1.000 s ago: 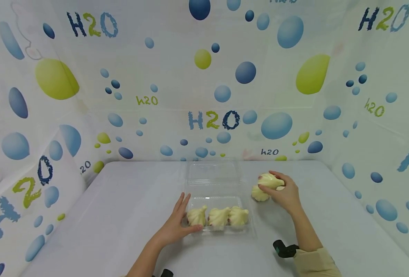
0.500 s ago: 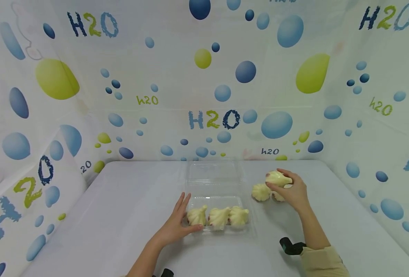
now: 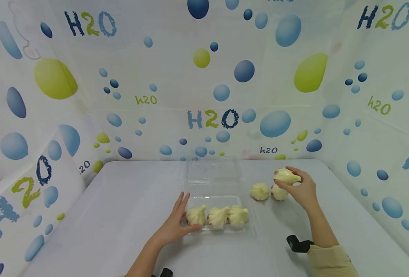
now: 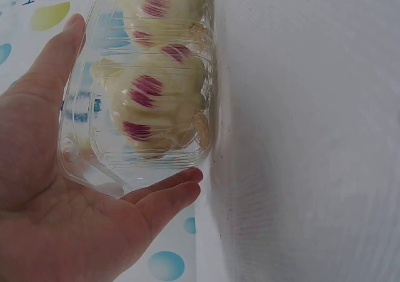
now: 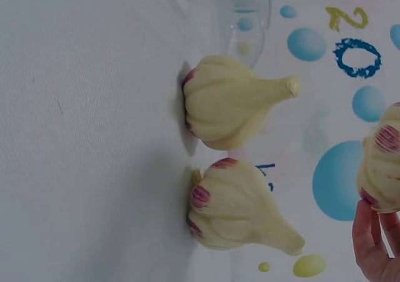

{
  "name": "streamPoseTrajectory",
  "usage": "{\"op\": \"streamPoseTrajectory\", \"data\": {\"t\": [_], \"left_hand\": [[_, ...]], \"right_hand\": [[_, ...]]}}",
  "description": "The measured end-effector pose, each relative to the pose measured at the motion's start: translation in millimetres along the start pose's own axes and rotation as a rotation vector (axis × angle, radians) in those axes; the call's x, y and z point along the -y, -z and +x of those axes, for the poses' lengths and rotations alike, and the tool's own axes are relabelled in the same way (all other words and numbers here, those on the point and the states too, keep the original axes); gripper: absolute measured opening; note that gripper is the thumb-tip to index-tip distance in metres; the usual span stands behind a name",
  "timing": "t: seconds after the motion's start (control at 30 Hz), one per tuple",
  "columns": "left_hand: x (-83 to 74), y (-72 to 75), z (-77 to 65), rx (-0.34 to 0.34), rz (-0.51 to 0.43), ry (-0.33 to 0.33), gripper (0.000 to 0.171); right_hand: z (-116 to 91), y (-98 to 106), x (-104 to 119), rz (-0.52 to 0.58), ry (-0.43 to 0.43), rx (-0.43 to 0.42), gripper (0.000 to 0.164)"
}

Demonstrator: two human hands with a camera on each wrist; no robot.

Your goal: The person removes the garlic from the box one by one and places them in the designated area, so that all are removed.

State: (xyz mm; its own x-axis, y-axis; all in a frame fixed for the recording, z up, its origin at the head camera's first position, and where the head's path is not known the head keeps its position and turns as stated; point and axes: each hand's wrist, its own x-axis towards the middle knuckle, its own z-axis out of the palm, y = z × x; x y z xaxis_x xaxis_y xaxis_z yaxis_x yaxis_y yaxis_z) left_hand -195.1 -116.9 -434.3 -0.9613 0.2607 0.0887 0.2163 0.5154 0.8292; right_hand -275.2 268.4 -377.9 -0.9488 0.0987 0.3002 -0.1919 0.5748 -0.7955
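My right hand [image 3: 305, 188] pinches a cream garlic bulb [image 3: 287, 176], raised above the right part of the table, its stem pointing right. In the right wrist view the held garlic bulb [image 5: 382, 160] shows purple streaks, partly cut off by the frame. Two more bulbs, a left one [image 3: 260, 191] and a right one [image 3: 279, 193], sit on the table below it. My left hand [image 3: 174, 227] rests against the left end of a clear plastic container [image 3: 213, 201], thumb along its front edge, fingers straight. Inside, a row of garlic bulbs [image 3: 218, 217] fills the front.
The container's open lid [image 3: 214, 172] lies back toward the wall. White cloth covers the table [image 3: 132, 200]. A patterned curtain [image 3: 177, 77] stands behind and at both sides. A black wrist mount [image 3: 298, 244] sticks out below my right forearm.
My right hand has moved right and slightly up with its garlic bulb, uncovering the second loose bulb on the table. The left hand and container stay in place.
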Motion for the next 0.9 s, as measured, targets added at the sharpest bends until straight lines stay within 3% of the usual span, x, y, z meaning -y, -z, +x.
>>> {"op": "streamPoseTrajectory", "data": {"t": [0.47, 0.9], "left_hand": [[-2.7, 0.3, -1.2, 0.008, -0.003, -0.01, 0.101], [-0.3, 0.6, -1.4, -0.002, 0.011, 0.003, 0.101]], "right_hand": [[5.4, 16.8, -4.4, -0.022, 0.0, -0.032, 0.067], [10.2, 31.0, -10.5, -0.023, -0.081, -0.081, 0.071]]}}
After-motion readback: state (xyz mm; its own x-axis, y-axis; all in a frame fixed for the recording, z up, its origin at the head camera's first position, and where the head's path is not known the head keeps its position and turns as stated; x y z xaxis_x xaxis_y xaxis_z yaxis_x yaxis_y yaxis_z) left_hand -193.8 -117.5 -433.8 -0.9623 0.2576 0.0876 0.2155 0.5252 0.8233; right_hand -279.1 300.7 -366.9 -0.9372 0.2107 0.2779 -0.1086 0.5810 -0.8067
